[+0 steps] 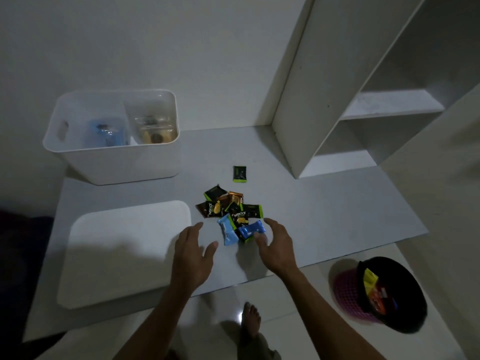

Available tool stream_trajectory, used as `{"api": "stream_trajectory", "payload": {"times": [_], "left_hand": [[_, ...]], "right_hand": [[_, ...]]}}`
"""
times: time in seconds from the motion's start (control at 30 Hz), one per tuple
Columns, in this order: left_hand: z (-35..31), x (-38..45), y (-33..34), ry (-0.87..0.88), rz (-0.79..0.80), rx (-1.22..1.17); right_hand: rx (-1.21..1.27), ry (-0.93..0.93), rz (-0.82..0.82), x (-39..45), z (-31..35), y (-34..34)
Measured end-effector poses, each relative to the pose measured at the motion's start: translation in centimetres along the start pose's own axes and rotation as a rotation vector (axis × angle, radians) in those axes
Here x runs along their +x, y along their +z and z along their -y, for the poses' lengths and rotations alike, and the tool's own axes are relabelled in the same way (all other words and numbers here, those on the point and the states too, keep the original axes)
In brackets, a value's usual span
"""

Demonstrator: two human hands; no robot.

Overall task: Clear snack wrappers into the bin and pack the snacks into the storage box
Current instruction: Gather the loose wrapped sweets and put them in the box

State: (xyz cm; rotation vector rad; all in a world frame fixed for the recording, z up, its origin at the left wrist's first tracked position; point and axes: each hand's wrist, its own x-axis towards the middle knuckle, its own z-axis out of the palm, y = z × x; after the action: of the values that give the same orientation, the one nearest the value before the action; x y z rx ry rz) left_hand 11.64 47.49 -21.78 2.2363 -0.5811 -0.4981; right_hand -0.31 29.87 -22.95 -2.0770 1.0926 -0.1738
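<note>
Here's the pile of snacks (231, 214), heaped in the middle of the grey surface (337, 211): black packets with green edges, a brown-and-orange one, and two blue packs on the near side, a pale blue pack (227, 232) and a deeper blue pack (251, 230). One lone black-and-green packet (239, 174) lies apart, farther back toward the wall.

Both hands flank the pile. The left hand (192, 253) hovers on the near left, fingers spread and straight, grip open and holding nothing, thumb tip near the pale blue pack. The right hand (276, 246) comes in from the right, fingers loosely arched, its grip open too; its fingertips are right at the deeper blue pack, though real contact can't be told.

Left of the pile, a flat white lid (122, 250) rests on the surface with its near edge reaching the front edge. Behind it, at the back left, the white storage box (114, 162) stands open, with a handle slot in its left wall and some clear-wrapped items inside, too dim to name.

Down on the floor to the right, the purple mesh bin (348, 294) with a black liner holds a few colourful wrappers. A white shelf unit (324, 100) stands on the back right of the surface. A bare foot (251, 318) shows on the tiles below.
</note>
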Motion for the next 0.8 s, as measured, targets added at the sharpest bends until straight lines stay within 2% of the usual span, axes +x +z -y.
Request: {"api": "stream_trajectory", "payload": {"times": [0.07, 0.13, 0.2, 0.3, 0.37, 0.43, 0.53, 0.67, 0.8], "left_hand": [[0.0, 1.7, 2.4, 0.036, -0.003, 0.087], [-0.6, 3.7, 4.1, 0.001, -0.029, 0.175], [-0.8, 5.6, 5.6, -0.008, -0.084, 0.219], [0.1, 8.3, 7.6, 0.085, -0.155, 0.301], [1.4, 9.9, 9.0, 0.108, -0.160, 0.402], [2.5, 11.2, 10.1, 0.101, -0.090, 0.521], [3.3, 11.5, 11.5, 0.041, -0.026, 0.552], [2.5, 9.9, 13.8, -0.049, -0.083, 0.467], [2.3, 9.0, 15.5, -0.032, -0.152, 0.467]], "right_hand": [[-0.058, -0.084, 0.079, 2.5, -1.1, 0.9], [-0.119, -0.173, 0.156, 4.9, -2.1, 1.7], [-0.222, -0.303, 0.172, 7.2, -3.0, 2.4], [-0.356, -0.469, 0.195, 9.5, -4.0, 3.6], [-0.444, -0.536, 0.246, 10.5, -4.8, 4.7], [-0.492, -0.572, 0.274, 11.1, -5.7, 5.6], [-0.512, -0.608, 0.232, 11.5, -6.9, 5.9], [-0.540, -0.619, 0.104, 11.5, -9.5, 4.5], [-0.505, -0.600, -0.004, 12.0, -11.4, 2.9]]}}
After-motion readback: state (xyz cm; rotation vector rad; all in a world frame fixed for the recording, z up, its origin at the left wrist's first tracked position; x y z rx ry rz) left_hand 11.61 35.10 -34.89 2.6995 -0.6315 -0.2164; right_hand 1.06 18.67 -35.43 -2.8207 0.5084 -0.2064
